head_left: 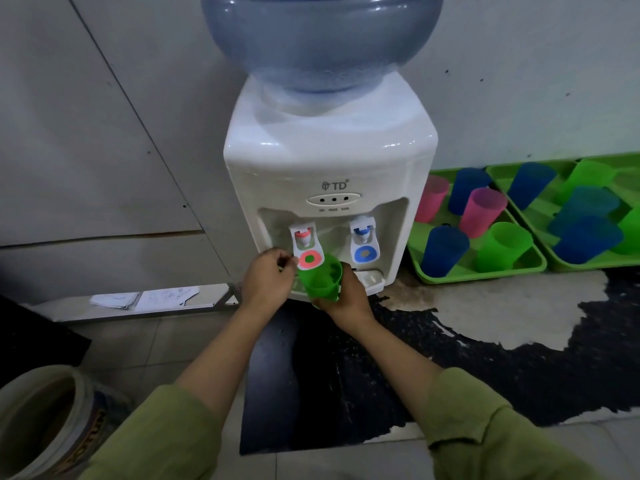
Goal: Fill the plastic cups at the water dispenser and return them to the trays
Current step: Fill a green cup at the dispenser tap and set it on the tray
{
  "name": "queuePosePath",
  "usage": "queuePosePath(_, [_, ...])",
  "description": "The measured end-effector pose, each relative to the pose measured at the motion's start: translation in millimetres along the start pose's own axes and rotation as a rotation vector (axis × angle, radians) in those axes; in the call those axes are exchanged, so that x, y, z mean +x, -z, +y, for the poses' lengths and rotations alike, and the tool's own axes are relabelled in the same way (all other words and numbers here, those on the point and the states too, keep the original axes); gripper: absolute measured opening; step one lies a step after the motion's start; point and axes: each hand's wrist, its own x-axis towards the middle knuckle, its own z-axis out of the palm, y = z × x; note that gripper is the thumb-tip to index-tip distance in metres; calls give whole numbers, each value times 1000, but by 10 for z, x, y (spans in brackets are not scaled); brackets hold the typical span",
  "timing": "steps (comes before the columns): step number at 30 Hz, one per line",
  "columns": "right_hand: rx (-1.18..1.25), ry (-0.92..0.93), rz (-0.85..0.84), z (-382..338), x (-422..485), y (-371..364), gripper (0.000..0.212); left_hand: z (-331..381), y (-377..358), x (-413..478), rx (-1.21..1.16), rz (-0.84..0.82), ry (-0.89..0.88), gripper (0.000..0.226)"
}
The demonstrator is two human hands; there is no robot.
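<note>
A white water dispenser (329,161) with a blue bottle on top stands on the floor against the wall. My right hand (348,299) holds a green plastic cup (320,280) tilted under the red tap (304,240). My left hand (266,277) is at the red tap's lever, fingers pinched on its left edge. The blue tap (363,239) is free. To the right, two green trays (485,271) (595,263) hold several pink, blue and green cups, most turned upside down.
A large open bucket (45,420) stands at the lower left. Folded papers (145,299) lie on a low ledge left of the dispenser. A dark mat (450,368) with worn pale patches covers the floor in front.
</note>
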Motion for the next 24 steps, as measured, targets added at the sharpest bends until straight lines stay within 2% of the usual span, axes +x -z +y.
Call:
queuePosePath(4, [40,-1,2,102,-129,54,66,-37,-43,-167,-89,32,37,14])
queuePosePath(12, [7,36,-11,266,-317,350,64,-7,-264,-578,-116,14,151,16])
queuePosePath(17, [34,68,12,399,-468,851,66,234,-570,-894,-133,-16,158,21])
queuePosePath(24, [0,114,17,742,-607,2099,62,968,-1249,-1271,-150,-31,151,23])
